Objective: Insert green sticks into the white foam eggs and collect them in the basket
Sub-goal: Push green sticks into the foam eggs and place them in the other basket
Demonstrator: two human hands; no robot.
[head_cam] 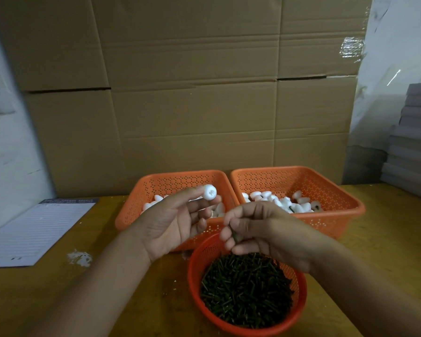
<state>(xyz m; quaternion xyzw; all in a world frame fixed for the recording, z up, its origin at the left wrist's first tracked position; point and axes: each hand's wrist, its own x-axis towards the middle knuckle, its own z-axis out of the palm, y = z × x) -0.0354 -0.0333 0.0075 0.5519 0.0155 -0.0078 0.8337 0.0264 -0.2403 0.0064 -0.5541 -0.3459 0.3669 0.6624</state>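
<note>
My left hand (175, 220) pinches a white foam egg (209, 192) at its fingertips, raised over the left orange basket (131, 205), which holds several plain eggs. My right hand (258, 229) pinches a green stick (234, 235) just above the round red basket (195, 278) heaped with green sticks (246, 288). The right orange basket (338, 198) contains several eggs, at least one with a stick in it. The egg and the stick are a short way apart.
A lined notepad (34, 232) lies at the left on the wooden table (58, 300). White foam crumbs (79, 257) sit near it. A wall of cardboard boxes (192, 93) stands behind the baskets, and a grey stack (413, 142) rises at the right.
</note>
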